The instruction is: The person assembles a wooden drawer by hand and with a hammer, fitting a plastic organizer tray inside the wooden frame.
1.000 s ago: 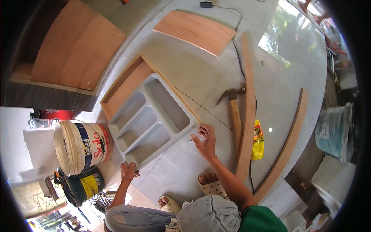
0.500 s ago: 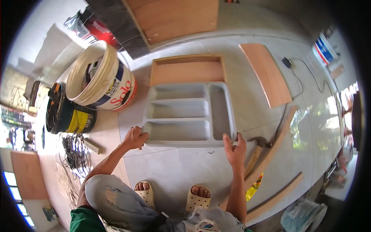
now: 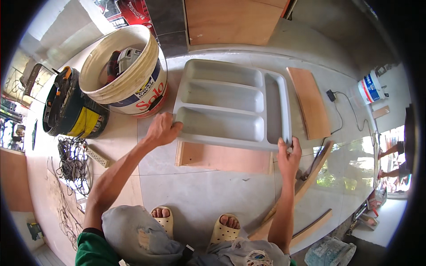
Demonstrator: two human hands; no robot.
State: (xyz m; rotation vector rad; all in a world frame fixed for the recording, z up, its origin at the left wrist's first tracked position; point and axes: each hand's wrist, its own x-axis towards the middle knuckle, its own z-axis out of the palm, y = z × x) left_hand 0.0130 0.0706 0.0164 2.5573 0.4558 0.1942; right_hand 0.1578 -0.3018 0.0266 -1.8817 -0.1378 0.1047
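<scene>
A grey cutlery tray (image 3: 265,111) with several compartments is gripped at its two near corners. My left hand (image 3: 162,129) is closed on its near left corner. At the near right corner, my right hand (image 3: 289,156) pinches the rim with the thumb on top. Under the tray is a shallow wooden drawer box (image 3: 226,157); only its near side shows past the tray's edge, and the rest is hidden. The tray tilts slightly, its right side lower in the picture.
At left stand a white bucket (image 3: 140,99) holding a power tool, a dark bucket (image 3: 95,122), coiled cords (image 3: 73,166) and a power strip (image 3: 97,156). Wood boards (image 3: 310,104) and curved-looking strips (image 3: 313,177) lie at right. A wooden cabinet panel (image 3: 230,22) is at the back.
Both hands have carried the tray away from me and over the drawer box. The box's far part, visible before, is now covered, and its near side shows instead. The view has shifted too.
</scene>
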